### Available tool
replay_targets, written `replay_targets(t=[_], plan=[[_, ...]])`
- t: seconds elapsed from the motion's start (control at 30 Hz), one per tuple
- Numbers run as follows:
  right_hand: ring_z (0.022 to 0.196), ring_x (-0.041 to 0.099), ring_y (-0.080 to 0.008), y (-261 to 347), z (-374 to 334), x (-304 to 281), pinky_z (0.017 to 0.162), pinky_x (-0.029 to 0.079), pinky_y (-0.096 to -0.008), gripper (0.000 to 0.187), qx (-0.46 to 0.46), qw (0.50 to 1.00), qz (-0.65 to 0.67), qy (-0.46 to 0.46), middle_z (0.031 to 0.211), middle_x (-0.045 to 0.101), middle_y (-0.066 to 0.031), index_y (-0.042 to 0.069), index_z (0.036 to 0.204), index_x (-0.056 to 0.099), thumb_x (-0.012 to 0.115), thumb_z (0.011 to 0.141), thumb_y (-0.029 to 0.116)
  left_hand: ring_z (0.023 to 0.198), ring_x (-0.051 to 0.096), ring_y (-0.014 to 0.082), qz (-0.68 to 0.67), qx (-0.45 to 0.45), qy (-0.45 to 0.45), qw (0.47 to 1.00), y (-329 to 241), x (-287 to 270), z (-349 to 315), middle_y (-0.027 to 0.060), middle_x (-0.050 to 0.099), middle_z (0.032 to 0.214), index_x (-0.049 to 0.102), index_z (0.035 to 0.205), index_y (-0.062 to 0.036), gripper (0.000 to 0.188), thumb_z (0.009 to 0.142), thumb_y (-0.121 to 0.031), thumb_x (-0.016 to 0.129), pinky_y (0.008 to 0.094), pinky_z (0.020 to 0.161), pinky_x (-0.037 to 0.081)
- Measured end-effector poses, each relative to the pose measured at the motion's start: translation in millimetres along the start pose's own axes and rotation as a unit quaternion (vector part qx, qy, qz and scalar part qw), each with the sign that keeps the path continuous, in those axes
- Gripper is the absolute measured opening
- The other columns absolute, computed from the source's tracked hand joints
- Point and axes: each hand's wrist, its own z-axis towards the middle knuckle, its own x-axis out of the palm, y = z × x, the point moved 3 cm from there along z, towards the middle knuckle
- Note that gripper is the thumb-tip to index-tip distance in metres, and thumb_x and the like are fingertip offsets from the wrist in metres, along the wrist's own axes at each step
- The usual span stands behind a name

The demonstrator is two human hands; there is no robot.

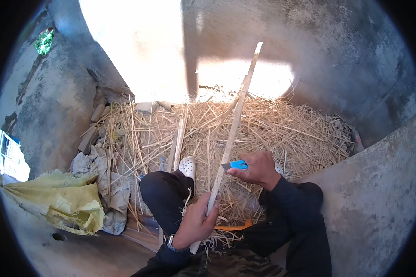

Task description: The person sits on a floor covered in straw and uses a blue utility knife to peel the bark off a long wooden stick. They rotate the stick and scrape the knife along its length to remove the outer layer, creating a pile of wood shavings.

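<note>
A long, pale strip of split bamboo or wood (235,122) slants up and away from my lap, its far tip in front of the sunlit wall. Low on this strip, my left hand (198,223) is closed round it, and the lower end sticks out by the wrist, which wears a watch. My right hand (260,169) grips a blue-handled knife (238,164) with a short dark blade. That blade lies against or just over the strip's middle part; I cannot tell whether it cuts in. Thin curled shavings (222,240) lie on my lap beneath the left hand.
A thick heap of straw-like shavings (291,129) covers the floor ahead. Loose pale strips (179,143) lie left of centre, near my white clog (187,167). An orange curved piece (235,226) rests by my legs. A frayed yellow sack (64,198) lies left; a concrete wall (370,180) rises right.
</note>
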Motion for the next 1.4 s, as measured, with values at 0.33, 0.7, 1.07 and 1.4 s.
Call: replay_targets(t=[0.33, 0.7, 1.07, 1.4], plan=[[0.040, 0.053, -0.0265, -18.1, 7.1, -4.1, 0.040, 0.040, -0.0380, 0.069, 0.036, 0.998, -0.007, -0.056, 0.046, 0.050, -0.0075, 0.011, 0.054, 0.055, 0.051, 0.079, 0.076, 0.057, 0.042, 0.0048, -0.005, -0.004, 0.022, 1.000, -5.1, -4.8, -4.1, -0.0007, 0.049, 0.064, 0.055, 0.109, -0.0008, 0.017, 0.094, -0.009, 0.051, 0.0244, 0.050, 0.034], [0.044, 0.055, -0.0274, -68.4, 28.4, -16.3, 0.044, 0.042, -0.0416, 0.067, 0.101, 0.990, -0.052, -0.089, 0.047, 0.052, -0.0070, 0.011, 0.058, 0.060, 0.050, 0.081, 0.073, 0.056, 0.039, 0.0034, -0.021, 0.016, 0.050, 0.998, -2.8, 2.5, -22.4, -0.0028, 0.046, 0.065, 0.052, 0.112, -0.0021, 0.019, 0.095, -0.009, 0.049, 0.0235, 0.050, 0.032], [0.054, 0.061, -0.0335, -63.3, 26.6, -45.9, 0.050, 0.045, -0.0451, 0.075, 0.291, 0.950, -0.115, 0.003, 0.054, 0.057, -0.0163, 0.005, 0.062, 0.065, 0.042, 0.086, 0.073, 0.045, 0.034, 0.0039, -0.397, -0.131, 0.189, 0.889, 40.9, 15.0, 8.7, -0.0065, 0.037, 0.057, 0.051, 0.112, -0.0009, 0.024, 0.097, -0.020, 0.048, 0.0218, 0.047, 0.032], [0.043, 0.056, -0.0293, 11.2, -16.2, -14.8, 0.044, 0.042, -0.0407, 0.069, 0.002, 0.998, -0.054, 0.038, 0.048, 0.053, -0.0095, 0.010, 0.057, 0.058, 0.054, 0.076, 0.076, 0.045, 0.031, 0.0040, -0.504, -0.111, 0.217, 0.829, 17.9, 12.5, 21.5, -0.0063, 0.034, 0.055, 0.049, 0.115, -0.0018, 0.028, 0.098, -0.024, 0.048, 0.0214, 0.047, 0.029]])
